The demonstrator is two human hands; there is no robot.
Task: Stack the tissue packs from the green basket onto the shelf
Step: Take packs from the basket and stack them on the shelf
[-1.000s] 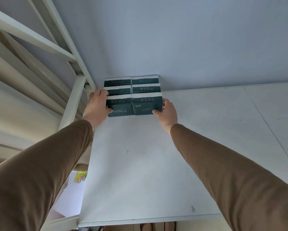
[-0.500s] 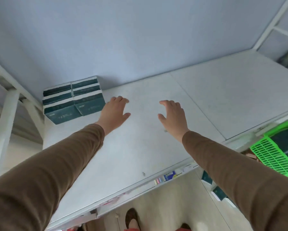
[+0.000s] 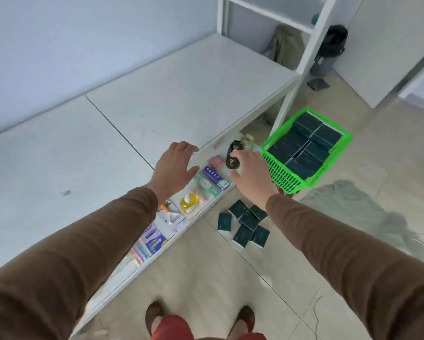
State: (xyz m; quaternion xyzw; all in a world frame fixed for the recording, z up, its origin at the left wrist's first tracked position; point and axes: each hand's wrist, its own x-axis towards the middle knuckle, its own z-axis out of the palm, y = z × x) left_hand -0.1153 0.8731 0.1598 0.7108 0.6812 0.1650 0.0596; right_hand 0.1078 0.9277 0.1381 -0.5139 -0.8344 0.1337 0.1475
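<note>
Green basket on the floor filled with dark tissue packs; left hand and right hand both spread, holding nothing

1. A lower ledge beneath the white top carries small goods: a yellow packet, a blue-and-white box, a pink pack and a purple-and-white pack.
2. A dark bottle stands at that ledge's far end.
3. A dark bin with a black bag stands on the beige tiled floor by the far wall.
4. A flat dark object lies on the floor just before the bin.
5. A grey, wet-looking patch spreads over the tiles at right.
6. Two brown shoes show at the bottom edge.
</note>
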